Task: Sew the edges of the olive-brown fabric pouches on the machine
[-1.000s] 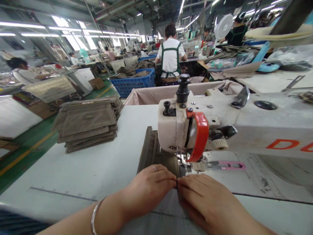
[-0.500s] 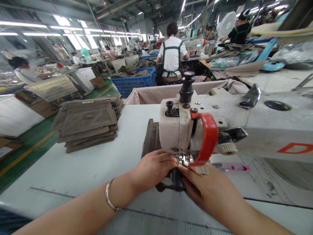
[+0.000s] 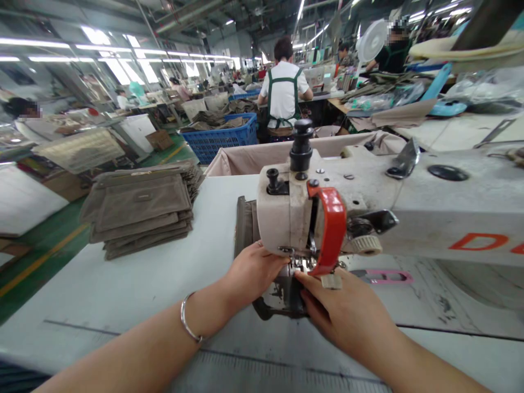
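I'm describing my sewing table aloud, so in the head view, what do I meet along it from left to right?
Stack of brown fabric pieces → left hand → right hand → pink-handled snips → orange lettering on the machine.

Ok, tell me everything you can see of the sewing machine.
The sewing machine is off-white, scuffed and metal-looking, with black knobs on top, a glossy red guard at the front and cropped orange lettering along its side. It sits at the pale table, leaving the view at right. The left hand and right hand are at its shiny foot; contact is unclear. Brown fabric shows beside its head.
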Motion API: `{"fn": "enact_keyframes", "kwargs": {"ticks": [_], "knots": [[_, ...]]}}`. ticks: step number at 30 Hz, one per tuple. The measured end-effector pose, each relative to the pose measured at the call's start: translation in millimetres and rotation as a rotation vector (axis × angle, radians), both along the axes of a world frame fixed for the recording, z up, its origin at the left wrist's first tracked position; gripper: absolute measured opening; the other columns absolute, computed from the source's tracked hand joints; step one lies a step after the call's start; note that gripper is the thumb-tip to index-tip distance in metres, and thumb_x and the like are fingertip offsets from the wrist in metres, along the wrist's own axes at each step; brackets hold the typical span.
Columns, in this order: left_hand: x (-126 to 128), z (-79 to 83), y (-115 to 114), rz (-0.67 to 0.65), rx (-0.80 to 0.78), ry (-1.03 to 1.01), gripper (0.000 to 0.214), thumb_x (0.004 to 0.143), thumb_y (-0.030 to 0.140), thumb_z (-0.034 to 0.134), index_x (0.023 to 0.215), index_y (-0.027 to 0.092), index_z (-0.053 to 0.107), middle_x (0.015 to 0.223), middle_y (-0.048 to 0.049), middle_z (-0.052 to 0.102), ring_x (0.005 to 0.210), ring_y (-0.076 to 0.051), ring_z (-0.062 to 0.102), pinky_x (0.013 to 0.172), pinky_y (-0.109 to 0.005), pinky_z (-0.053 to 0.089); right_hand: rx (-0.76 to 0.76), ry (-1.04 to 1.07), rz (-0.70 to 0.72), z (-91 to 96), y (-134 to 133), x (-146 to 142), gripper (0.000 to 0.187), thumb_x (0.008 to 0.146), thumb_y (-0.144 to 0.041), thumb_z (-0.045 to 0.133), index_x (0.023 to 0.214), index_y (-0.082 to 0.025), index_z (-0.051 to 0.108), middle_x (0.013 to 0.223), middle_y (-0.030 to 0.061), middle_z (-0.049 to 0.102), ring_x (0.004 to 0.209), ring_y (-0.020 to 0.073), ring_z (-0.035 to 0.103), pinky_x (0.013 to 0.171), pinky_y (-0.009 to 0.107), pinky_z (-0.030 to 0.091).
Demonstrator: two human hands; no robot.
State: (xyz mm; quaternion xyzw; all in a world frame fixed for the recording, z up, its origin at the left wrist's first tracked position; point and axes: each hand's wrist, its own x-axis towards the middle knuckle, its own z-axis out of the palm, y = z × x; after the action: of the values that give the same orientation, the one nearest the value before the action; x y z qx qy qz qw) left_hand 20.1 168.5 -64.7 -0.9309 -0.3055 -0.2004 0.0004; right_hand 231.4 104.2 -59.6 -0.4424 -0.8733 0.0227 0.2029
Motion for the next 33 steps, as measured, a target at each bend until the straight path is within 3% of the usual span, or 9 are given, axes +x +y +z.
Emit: {"fn": "enact_keyframes", "kwargs": {"ticks": [7,10,16,20,24,27,33], "knots": [[3,19.9,-17,0.151,-0.017,-0.025,0.016,0.09,0.015,0.053,0.099,0.017,0.066,0.099,-0.0054,0.07,0.102,-0.023,0.062,0.097,-0.04,0.048,-0.029,0.013,0.022,1.7,-1,1,0.03,0.091,-0.019,0.045,0.115,-0.016,0.062,0.09,0.0096,0.065,0.079,0.026,0.056,0.067,0.039,0.048],[4,29.5,-25,0.15,-0.066,0.038,0.014,0.088,0.013,0.054,0.095,0.016,0.066,0.094,-0.0054,0.069,0.096,-0.023,0.062,0.094,-0.041,0.05,-0.043,0.021,0.012,1.9,0,1,0.028,0.091,-0.019,0.046,0.114,-0.017,0.063,0.09,0.009,0.065,0.079,0.025,0.056,0.068,0.038,0.047],[-4,32.0,-23,0.171,-0.158,0.047,0.019,0.088,0.022,0.057,0.105,0.019,0.065,0.104,-0.0057,0.066,0.103,-0.025,0.059,0.094,-0.044,0.048,-0.021,0.034,0.018,1.7,-1,2,0.027,0.09,-0.019,0.047,0.113,-0.017,0.063,0.087,0.0078,0.064,0.08,0.0235,0.056,0.069,0.036,0.047],[-17,45.1,-42,0.222,-0.253,0.118,0.052,0.077,0.039,0.073,0.122,0.019,0.058,0.117,-0.0097,0.061,0.106,-0.029,0.056,0.093,-0.049,0.049,-0.034,0.052,0.062,3.3,-2,6,0.026,0.089,-0.018,0.049,0.111,-0.019,0.064,0.089,0.0069,0.063,0.081,0.0226,0.056,0.072,0.037,0.047],[-20,59.3,-80,0.11,-0.382,0.179,0.073,0.064,0.047,0.082,0.126,0.017,0.057,0.123,-0.012,0.058,0.108,-0.03,0.056,0.093,-0.045,0.052,-0.103,0.06,0.187,7.5,-4,12,0.03,0.087,-0.015,0.052,0.113,-0.022,0.064,0.089,0.0051,0.064,0.084,0.0216,0.056,0.076,0.037,0.046],[-16,56.9,-97,0.094,-0.38,0.196,0.07,0.064,0.044,0.082,0.124,0.018,0.058,0.122,-0.012,0.059,0.108,-0.031,0.057,0.092,-0.047,0.054,-0.119,0.051,0.267,9.6,-5,15,0.031,0.085,-0.015,0.055,0.113,-0.024,0.064,0.089,0.0039,0.063,0.083,0.0198,0.056,0.075,0.036,0.045],[-10,36.5,-100,0.05,-0.257,0.106,0.046,0.082,0.027,0.068,0.125,0.017,0.056,0.126,-0.0101,0.06,0.116,-0.028,0.055,0.098,-0.046,0.052,-0.151,0.058,0.304,12.6,-8,13,0.024,0.081,-0.017,0.059,0.103,-0.024,0.066,0.09,0.0015,0.062,0.075,0.0177,0.055,0.07,0.034,0.043]]}}
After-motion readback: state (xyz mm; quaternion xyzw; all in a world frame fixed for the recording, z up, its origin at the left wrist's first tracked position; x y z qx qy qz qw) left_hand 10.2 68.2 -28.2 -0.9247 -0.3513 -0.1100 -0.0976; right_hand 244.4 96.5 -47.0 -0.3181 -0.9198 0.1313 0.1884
